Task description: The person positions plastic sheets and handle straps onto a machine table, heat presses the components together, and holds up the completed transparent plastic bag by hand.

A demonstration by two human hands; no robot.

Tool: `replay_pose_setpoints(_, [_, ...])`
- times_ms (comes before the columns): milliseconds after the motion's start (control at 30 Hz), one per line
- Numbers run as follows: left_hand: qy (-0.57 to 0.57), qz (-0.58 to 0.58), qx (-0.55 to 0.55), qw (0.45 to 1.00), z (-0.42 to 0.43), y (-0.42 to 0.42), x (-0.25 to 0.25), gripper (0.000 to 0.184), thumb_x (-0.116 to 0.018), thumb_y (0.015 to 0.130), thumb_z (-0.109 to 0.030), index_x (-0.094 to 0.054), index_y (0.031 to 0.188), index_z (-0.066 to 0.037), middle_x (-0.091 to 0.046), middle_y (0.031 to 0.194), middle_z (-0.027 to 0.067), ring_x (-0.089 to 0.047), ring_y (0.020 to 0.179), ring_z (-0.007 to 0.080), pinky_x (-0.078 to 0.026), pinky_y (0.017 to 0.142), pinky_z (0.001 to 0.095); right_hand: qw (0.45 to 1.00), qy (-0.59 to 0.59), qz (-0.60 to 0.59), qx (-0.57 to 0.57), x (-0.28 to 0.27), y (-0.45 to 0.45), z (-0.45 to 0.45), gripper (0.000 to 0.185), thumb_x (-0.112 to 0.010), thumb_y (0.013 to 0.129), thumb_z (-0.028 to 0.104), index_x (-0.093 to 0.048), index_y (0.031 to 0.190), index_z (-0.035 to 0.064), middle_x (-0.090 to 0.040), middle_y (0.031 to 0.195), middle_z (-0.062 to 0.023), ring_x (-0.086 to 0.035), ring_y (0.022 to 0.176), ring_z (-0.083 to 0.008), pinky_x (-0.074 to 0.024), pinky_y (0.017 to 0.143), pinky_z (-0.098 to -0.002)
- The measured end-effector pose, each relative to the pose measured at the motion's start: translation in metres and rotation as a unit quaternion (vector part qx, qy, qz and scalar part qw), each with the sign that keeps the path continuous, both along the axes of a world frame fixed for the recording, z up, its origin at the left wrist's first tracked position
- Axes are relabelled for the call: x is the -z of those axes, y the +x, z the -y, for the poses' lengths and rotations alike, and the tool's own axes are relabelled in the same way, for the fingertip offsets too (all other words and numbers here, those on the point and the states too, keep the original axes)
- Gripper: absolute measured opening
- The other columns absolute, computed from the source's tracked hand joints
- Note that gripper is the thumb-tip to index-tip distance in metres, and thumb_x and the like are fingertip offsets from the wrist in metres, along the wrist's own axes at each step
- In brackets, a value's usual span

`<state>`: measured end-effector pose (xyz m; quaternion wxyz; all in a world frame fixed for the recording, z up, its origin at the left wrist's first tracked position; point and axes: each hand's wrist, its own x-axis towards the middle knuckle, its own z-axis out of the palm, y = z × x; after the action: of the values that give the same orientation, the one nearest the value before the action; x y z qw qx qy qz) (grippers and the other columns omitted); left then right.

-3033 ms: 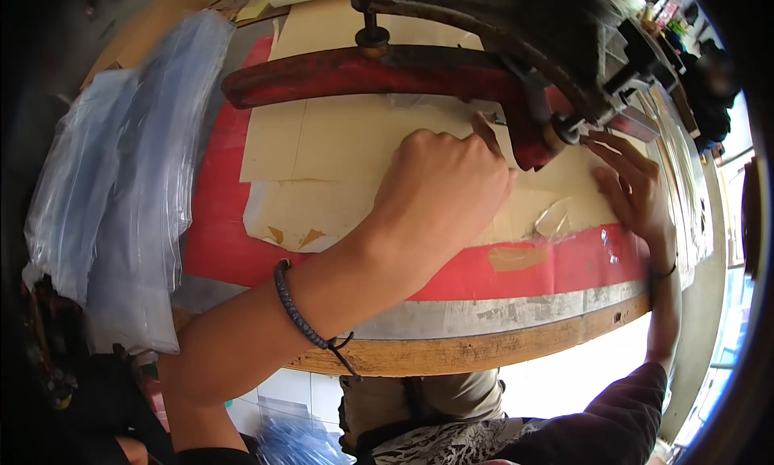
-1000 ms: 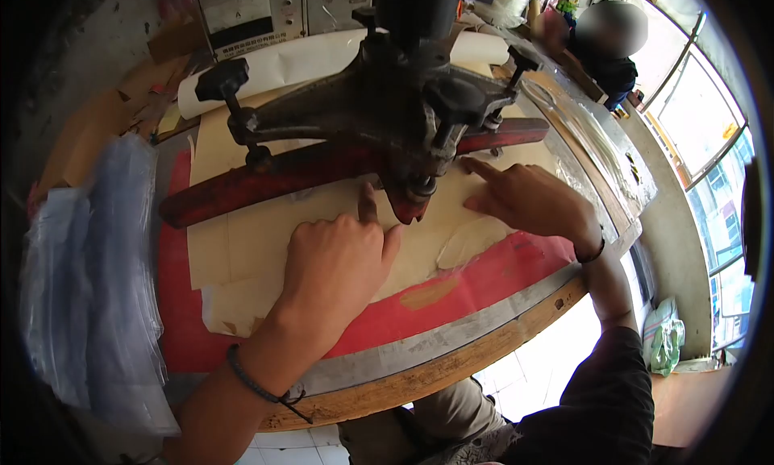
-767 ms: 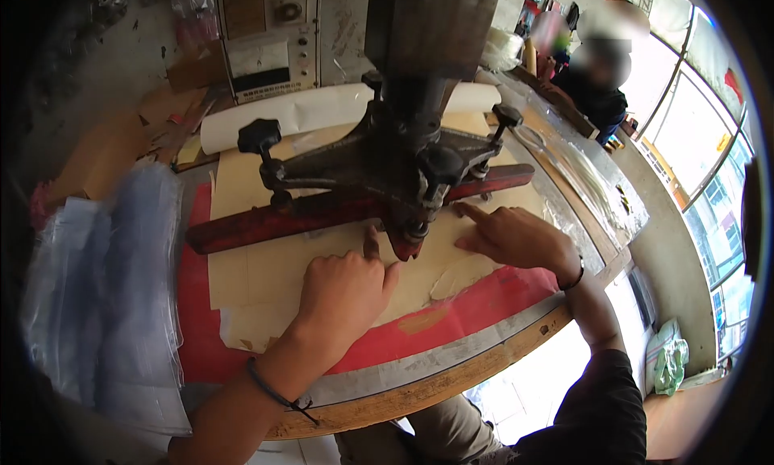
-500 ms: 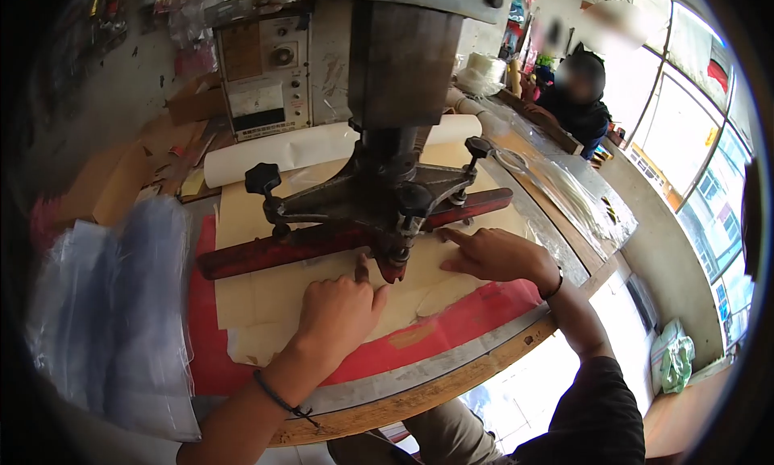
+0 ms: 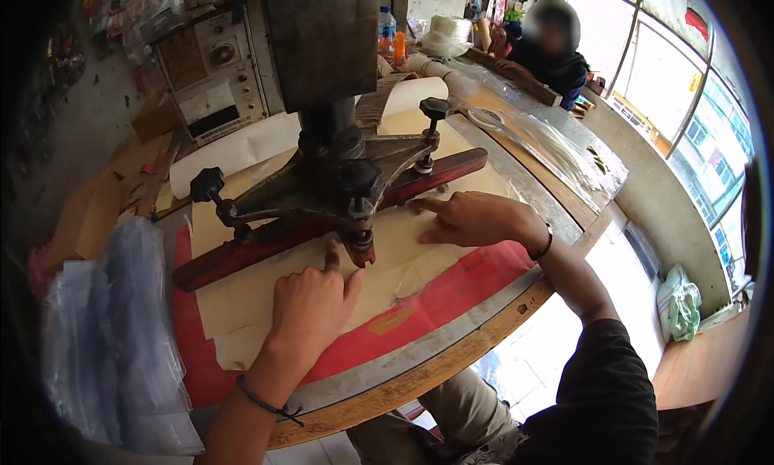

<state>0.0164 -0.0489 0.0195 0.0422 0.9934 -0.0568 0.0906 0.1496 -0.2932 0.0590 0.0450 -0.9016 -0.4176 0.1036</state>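
Note:
A dark metal press head (image 5: 322, 171) with black knobs comes down over the table, carrying a long red bar (image 5: 230, 255). Beneath the bar lies a tan sheet (image 5: 242, 304) on a red mat (image 5: 443, 292). My left hand (image 5: 310, 308) rests on the tan sheet in front of the bar, index finger pointing at it and thumb apart. To the right of the bar's red bracket (image 5: 360, 251), my right hand (image 5: 480, 219) lies on the sheet, index finger reaching toward the bar. Neither hand shows anything held. Some fingertips are partly hidden.
Clear plastic sheets (image 5: 113, 336) are piled at the left. Behind the press are a control box (image 5: 214, 70) and a white roll (image 5: 234, 155). Plastic strips (image 5: 548, 147) lie at the right. Another person (image 5: 552, 58) sits at the far end of the table.
The camera view has shifted, so the press and table appear lower and further left. Both hands keep nearly the same places on the sheet by the bar.

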Motion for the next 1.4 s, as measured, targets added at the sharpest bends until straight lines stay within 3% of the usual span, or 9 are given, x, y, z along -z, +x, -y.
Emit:
replay_pose_setpoints(233, [0.003, 0.013, 0.003, 1.0, 0.0, 0.0, 0.002, 0.056, -0.052, 0.096, -0.041, -0.056, 0.131, 0.004, -0.063, 0.057, 0.0141, -0.066, 0.054, 0.0323, -0.054, 0.058, 0.0428, 0.999, 0.028, 0.01, -0.013, 0.005, 0.002, 0.002, 0.058, -0.055, 0.097, 0.044, -0.046, 0.139, 0.0054, -0.059, 0.061, -0.0191, -0.061, 0.062, -0.0379, -0.0467, 0.061, -0.0458])
replay_pose_setpoints(333, [-0.001, 0.01, 0.004, 1.0, 0.0, 0.0, 0.002, 0.056, -0.051, 0.096, -0.041, -0.056, 0.131, 0.004, -0.063, 0.057, 0.0141, -0.066, 0.054, 0.0322, -0.054, 0.058, 0.0429, 1.0, -0.007, -0.01, 0.007, -0.006, -0.004, -0.002, 0.062, -0.053, 0.097, 0.047, -0.047, 0.139, 0.0016, -0.066, 0.08, -0.0233, -0.066, 0.078, -0.0407, -0.0518, 0.073, -0.0471])
replay_pose_setpoints(633, [-0.007, 0.006, 0.003, 1.0, 0.0, 0.0, 0.0, 0.057, -0.051, 0.096, -0.04, -0.055, 0.131, 0.004, -0.063, 0.058, 0.0154, -0.067, 0.056, 0.0329, -0.054, 0.058, 0.0434, 1.0, -0.016, -0.004, 0.015, -0.009, -0.007, -0.004, 0.059, -0.054, 0.098, 0.044, -0.048, 0.138, 0.002, -0.065, 0.075, -0.0233, -0.065, 0.075, -0.0405, -0.0518, 0.071, -0.0464])
replay_pose_setpoints(733, [-0.003, 0.005, 0.003, 1.0, 0.0, 0.0, 0.001, 0.057, -0.051, 0.096, -0.04, -0.055, 0.132, 0.004, -0.063, 0.059, 0.0156, -0.067, 0.057, 0.0331, -0.054, 0.058, 0.0432, 1.0, 0.021, 0.009, -0.009, 0.001, 0.0, 0.0, 0.054, -0.057, 0.097, 0.04, -0.047, 0.139, 0.0072, -0.06, 0.063, -0.0202, -0.062, 0.064, -0.039, -0.0477, 0.063, -0.0463])
replay_pose_setpoints(833, [-0.004, 0.003, 0.002, 1.0, 0.001, 0.0, -0.001, 0.057, -0.052, 0.096, -0.04, -0.054, 0.133, 0.004, -0.063, 0.059, 0.0155, -0.067, 0.057, 0.0332, -0.054, 0.058, 0.0428, 1.0, -0.008, -0.005, 0.011, -0.006, -0.005, -0.002, 0.059, -0.054, 0.098, 0.044, -0.048, 0.137, 0.0016, -0.064, 0.073, -0.0237, -0.065, 0.073, -0.0403, -0.0513, 0.07, -0.0471])
replay_pose_setpoints(1033, [-0.006, 0.001, 0.003, 1.0, 0.0, 0.0, 0.0, 0.058, -0.052, 0.096, -0.039, -0.053, 0.133, 0.005, -0.063, 0.058, 0.0152, -0.067, 0.057, 0.0334, -0.054, 0.058, 0.0427, 1.0, -0.01, -0.002, 0.019, -0.004, -0.005, -0.004, 0.057, -0.054, 0.098, 0.043, -0.049, 0.137, 0.0022, -0.063, 0.07, -0.0231, -0.064, 0.071, -0.0403, -0.0499, 0.068, -0.0474])
replay_pose_setpoints(1167, [-0.002, -0.008, -0.002, 1.0, 0.001, 0.0, -0.001, 0.058, -0.051, 0.096, -0.039, -0.053, 0.133, 0.006, -0.063, 0.058, 0.0147, -0.067, 0.057, 0.0331, -0.054, 0.059, 0.0424, 1.0, 0.007, 0.001, 0.007, 0.002, -0.001, -0.001, 0.052, -0.055, 0.098, 0.039, -0.045, 0.139, 0.0085, -0.06, 0.065, -0.0212, -0.062, 0.068, -0.0394, -0.0469, 0.067, -0.047])
replay_pose_setpoints(1400, [-0.01, -0.019, -0.01, 1.0, 0.001, 0.0, -0.002, 0.058, -0.051, 0.097, -0.039, -0.053, 0.133, 0.006, -0.064, 0.059, 0.0141, -0.067, 0.059, 0.0324, -0.055, 0.061, 0.0422, 1.0, -0.014, 0.008, 0.005, 0.002, 0.0, -0.002, 0.056, -0.054, 0.099, 0.04, -0.043, 0.142, 0.0064, -0.06, 0.066, -0.0223, -0.062, 0.067, -0.04, -0.0467, 0.066, -0.0466])
